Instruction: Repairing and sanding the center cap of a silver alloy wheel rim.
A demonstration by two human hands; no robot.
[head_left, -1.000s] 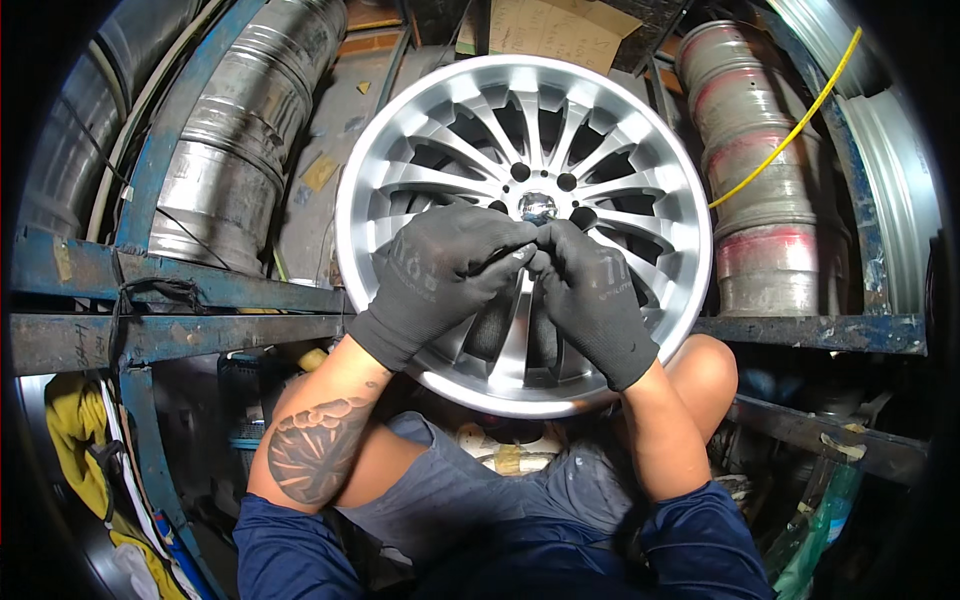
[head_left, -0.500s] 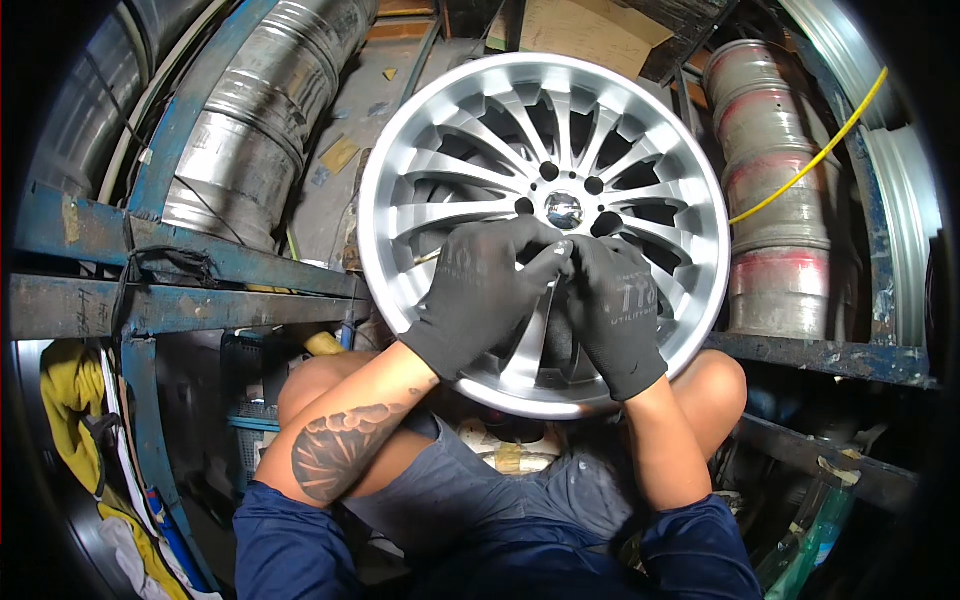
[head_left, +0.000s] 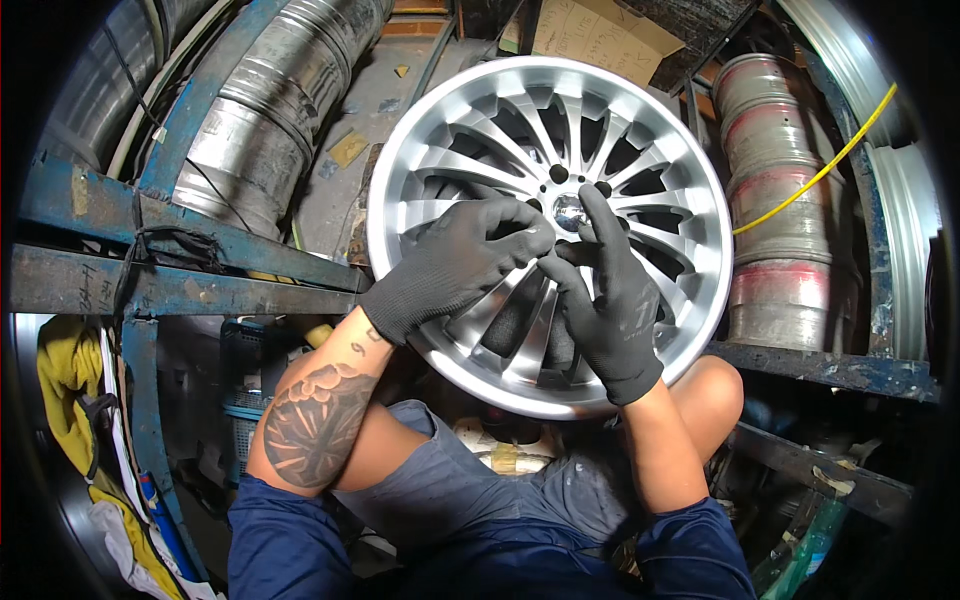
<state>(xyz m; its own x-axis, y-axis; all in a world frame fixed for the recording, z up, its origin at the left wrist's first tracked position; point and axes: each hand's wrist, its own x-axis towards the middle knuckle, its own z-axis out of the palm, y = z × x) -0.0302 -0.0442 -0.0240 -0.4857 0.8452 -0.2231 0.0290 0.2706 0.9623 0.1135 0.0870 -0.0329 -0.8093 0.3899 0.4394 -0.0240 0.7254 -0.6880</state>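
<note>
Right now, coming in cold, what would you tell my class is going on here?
A person has both dark-gloved hands over a large silver wheel. The left hand is closed in a pinch, below and left of the centre cap; whether it holds anything is unclear. The right hand is open, its index finger beside the cap. Stacked metal rims line both sides.

Grey stained floor (head_left: 368, 92), tan scrap (head_left: 348, 149) lying flat on it, smaller yellowish piece (head_left: 402, 71) beyond
</note>
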